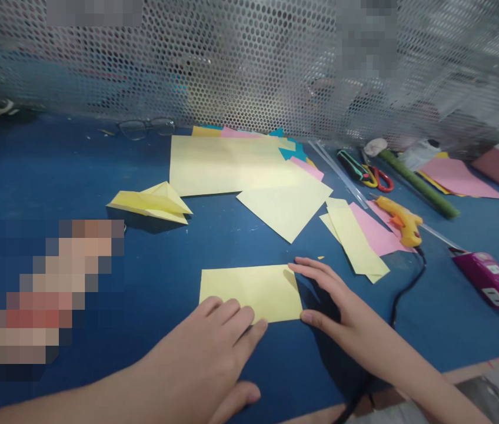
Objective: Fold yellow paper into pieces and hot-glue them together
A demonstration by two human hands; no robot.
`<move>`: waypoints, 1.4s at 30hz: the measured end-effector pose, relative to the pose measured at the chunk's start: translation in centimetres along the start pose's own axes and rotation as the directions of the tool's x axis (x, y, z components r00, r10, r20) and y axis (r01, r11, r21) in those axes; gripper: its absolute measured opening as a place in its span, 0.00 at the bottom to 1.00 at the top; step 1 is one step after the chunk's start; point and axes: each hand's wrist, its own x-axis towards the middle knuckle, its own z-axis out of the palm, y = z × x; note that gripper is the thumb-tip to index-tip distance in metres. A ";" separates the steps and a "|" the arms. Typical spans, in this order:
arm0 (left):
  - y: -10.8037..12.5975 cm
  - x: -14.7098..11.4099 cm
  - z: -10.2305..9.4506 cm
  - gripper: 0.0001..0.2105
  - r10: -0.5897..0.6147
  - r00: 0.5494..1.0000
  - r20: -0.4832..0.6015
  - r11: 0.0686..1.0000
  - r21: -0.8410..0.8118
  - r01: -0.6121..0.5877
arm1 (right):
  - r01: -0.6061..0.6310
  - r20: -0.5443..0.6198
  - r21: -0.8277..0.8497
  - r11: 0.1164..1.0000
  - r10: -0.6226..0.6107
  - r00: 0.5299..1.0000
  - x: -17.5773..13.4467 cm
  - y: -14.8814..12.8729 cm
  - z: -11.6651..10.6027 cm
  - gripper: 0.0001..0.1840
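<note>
A pale yellow sheet of paper [256,288] lies on the blue tabletop in front of me, looking like a folded rectangle. My left hand [225,335] rests on its lower left part, fingers slightly bent against the paper and thumb held apart on the near side. At the right edge, my right hand [333,297] has its thumb by the lower corner and its fingers by the upper one, with a gap between them. Left of the sheet's far side sits a folded yellow paper plane [152,203]. Large yellow sheets [214,165] are spread farther back.
A yellow glue gun [402,221] with a black cord, pink paper [375,229], scissors [382,178] and a green stick [421,185] occupy the right. A purple box [494,280] is near the right edge. Perforated metal mesh [249,65] borders the back. Pixelation covers something at left.
</note>
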 end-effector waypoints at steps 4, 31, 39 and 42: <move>-0.2 1.2 0.3 0.28 -0.005 0.997 0.072 1.000 -0.003 0.005 | -0.016 0.007 -0.005 1.000 0.016 1.000 -0.1 -0.3 0.1 0.30; -0.8 -3.4 -2.4 0.22 -0.312 0.911 0.271 0.929 0.288 0.232 | -0.130 -0.085 -0.046 0.990 0.126 0.988 1.4 -1.9 1.1 0.35; -3.2 -2.8 -4.9 0.24 -0.470 0.880 0.065 0.874 0.177 0.453 | -0.087 -0.098 -0.066 0.994 0.080 0.992 1.3 -1.4 1.2 0.36; -4.0 -1.2 -4.7 0.36 -0.510 0.859 0.039 0.860 0.026 0.509 | -0.067 -0.111 -0.045 0.997 0.061 0.992 1.2 -1.2 1.3 0.36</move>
